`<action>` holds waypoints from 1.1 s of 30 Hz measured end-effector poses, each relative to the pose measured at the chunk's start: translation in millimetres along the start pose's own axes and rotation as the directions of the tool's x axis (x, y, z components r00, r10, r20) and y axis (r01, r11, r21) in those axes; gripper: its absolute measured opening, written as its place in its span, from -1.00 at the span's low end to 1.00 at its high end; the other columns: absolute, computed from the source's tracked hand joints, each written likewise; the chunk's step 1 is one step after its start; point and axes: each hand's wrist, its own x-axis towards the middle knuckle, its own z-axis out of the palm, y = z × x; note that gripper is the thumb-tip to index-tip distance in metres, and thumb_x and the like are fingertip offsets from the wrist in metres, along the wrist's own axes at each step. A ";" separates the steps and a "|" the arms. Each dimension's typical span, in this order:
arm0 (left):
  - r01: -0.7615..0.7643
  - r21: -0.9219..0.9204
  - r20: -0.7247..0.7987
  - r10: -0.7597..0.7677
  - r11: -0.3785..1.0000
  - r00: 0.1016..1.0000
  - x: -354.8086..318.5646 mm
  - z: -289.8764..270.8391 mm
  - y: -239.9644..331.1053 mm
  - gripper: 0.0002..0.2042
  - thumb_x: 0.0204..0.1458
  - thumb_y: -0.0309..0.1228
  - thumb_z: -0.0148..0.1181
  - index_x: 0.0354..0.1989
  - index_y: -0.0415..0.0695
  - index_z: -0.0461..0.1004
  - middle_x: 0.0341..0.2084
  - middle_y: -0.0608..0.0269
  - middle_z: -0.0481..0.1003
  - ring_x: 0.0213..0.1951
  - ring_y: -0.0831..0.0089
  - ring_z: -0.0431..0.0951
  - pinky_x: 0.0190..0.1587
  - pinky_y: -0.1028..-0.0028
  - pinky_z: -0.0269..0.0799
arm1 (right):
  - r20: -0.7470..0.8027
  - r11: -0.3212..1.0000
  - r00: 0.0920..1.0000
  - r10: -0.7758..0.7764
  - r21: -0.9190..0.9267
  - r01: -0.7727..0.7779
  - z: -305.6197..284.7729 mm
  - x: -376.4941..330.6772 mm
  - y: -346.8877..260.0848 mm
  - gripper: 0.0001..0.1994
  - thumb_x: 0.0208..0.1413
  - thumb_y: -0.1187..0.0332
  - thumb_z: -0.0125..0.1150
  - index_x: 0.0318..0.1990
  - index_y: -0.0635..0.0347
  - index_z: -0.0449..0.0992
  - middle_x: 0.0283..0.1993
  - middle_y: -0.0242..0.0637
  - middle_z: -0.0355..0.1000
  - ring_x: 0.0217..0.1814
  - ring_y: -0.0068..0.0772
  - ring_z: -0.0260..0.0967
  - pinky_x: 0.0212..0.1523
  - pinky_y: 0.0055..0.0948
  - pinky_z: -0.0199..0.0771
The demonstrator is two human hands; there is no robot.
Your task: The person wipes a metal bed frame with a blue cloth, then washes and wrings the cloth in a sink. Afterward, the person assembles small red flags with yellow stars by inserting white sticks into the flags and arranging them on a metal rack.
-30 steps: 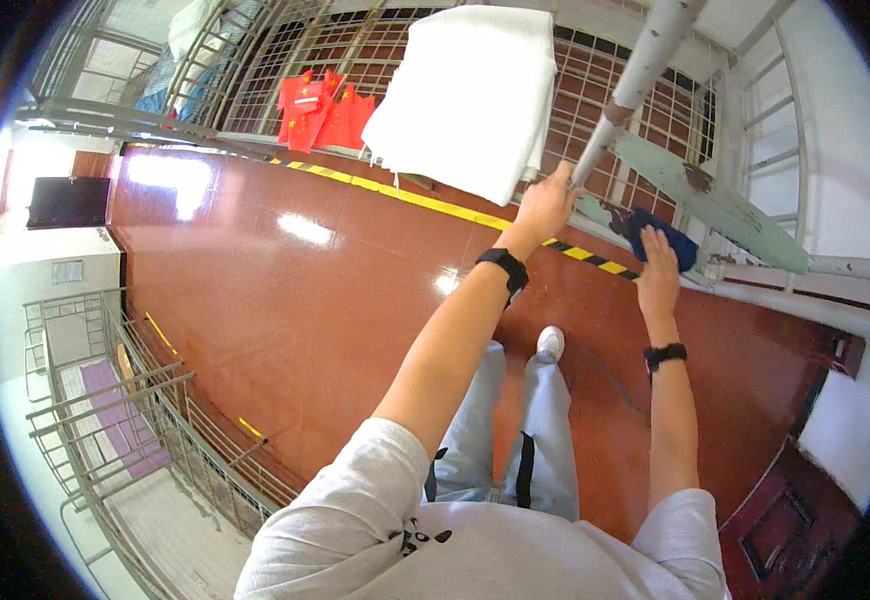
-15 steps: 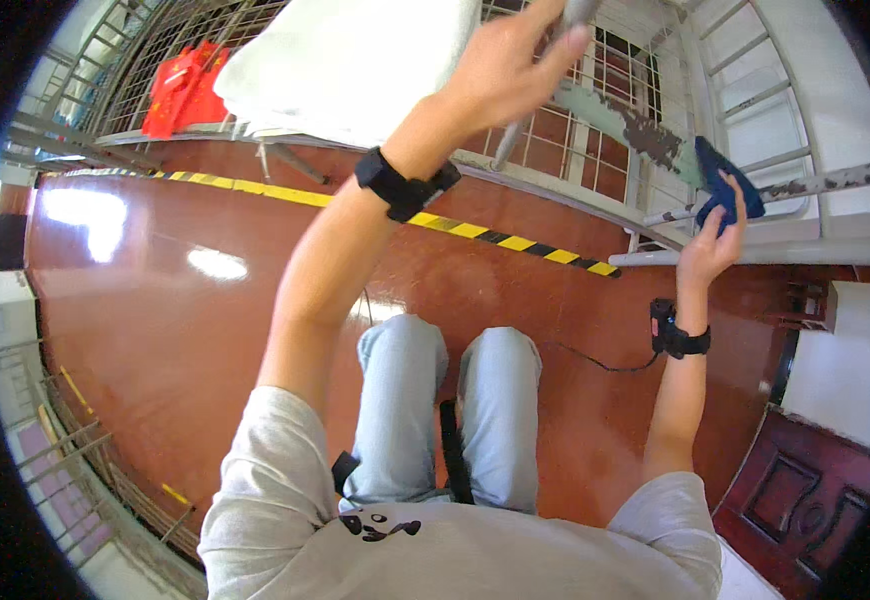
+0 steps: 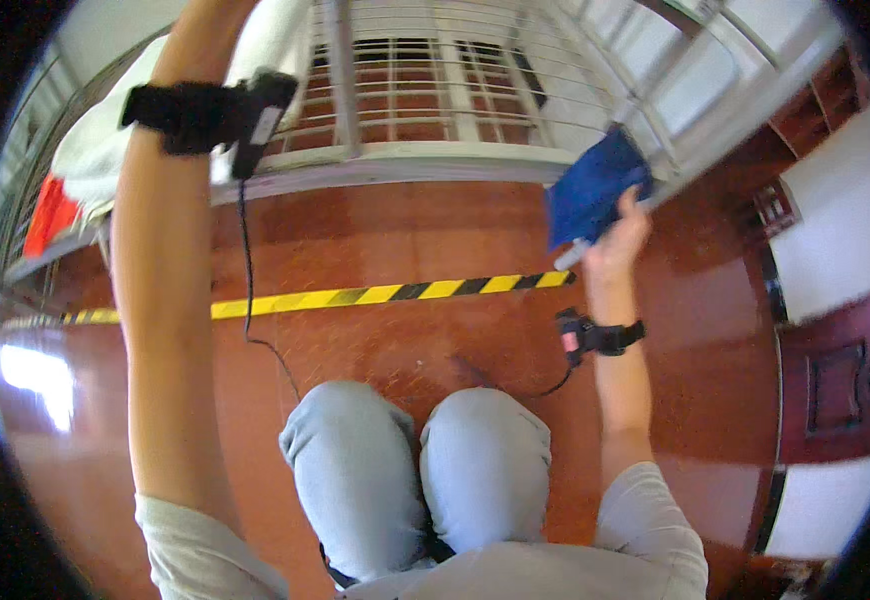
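My right hand [image 3: 619, 238] holds a dark blue cloth [image 3: 595, 188], with fingers bent over its edge. The cloth hangs spread in front of the corner of a pale metal bed frame [image 3: 425, 152], by the end of its lower rail. I cannot tell whether it touches the metal. My left arm reaches up past the top edge of the view. Only the base of my left hand [image 3: 217, 28] shows, near a grey upright post [image 3: 339, 80]; its fingers are out of sight. A black strap with a small device sits on each wrist.
A white quilt [image 3: 105, 150] lies on the bed at left, beside something red [image 3: 47, 215]. Yellow-and-black tape [image 3: 385, 294] crosses the reddish floor [image 3: 375, 235]. A dark red panelled door [image 3: 845, 375] stands at right. Thin cables hang from both wrist devices.
The view has shifted and turned to the right. My left hand has gone mostly out at the top. My right hand still holds the blue cloth, which now looks more spread out.
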 end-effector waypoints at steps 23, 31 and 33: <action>0.587 0.340 -0.026 -0.616 0.735 0.787 -13.3 12.9 59.0 -0.67 0.19 -0.36 -0.24 0.04 -0.31 0.19 -0.11 -0.15 0.35 -0.05 0.04 0.36 -0.02 0.22 0.26 | -0.085 0.922 0.922 0.378 0.127 -0.367 37.4 -73.9 -123.9 -0.67 0.18 0.24 -0.04 0.02 0.23 0.33 -0.12 -0.21 0.41 -0.16 -0.21 0.41 -0.20 -0.23 0.47; 0.717 0.208 0.280 -0.743 0.665 0.608 19.1 -48.1 119.8 -0.63 0.17 -0.34 -0.16 0.12 -0.24 0.13 -0.10 -0.24 0.35 -0.03 -0.09 0.34 0.01 0.20 0.25 | -0.006 0.440 0.440 0.898 -0.011 -0.898 189.0 -137.0 -168.4 -0.59 0.13 0.19 -0.08 0.00 0.35 0.34 -0.05 -0.08 0.38 -0.15 -0.08 0.41 -0.12 -0.11 0.48; 0.659 0.271 0.144 -0.707 0.702 0.693 26.8 -77.9 145.4 -0.62 0.16 -0.32 -0.12 0.12 -0.22 0.20 -0.07 -0.16 0.36 0.01 0.03 0.36 0.04 0.22 0.25 | 0.032 0.408 0.407 0.913 -0.114 -0.906 277.3 -152.7 -201.3 -0.67 0.15 0.27 -0.05 -0.06 0.36 0.38 -0.09 -0.09 0.39 -0.17 -0.12 0.42 -0.10 -0.16 0.46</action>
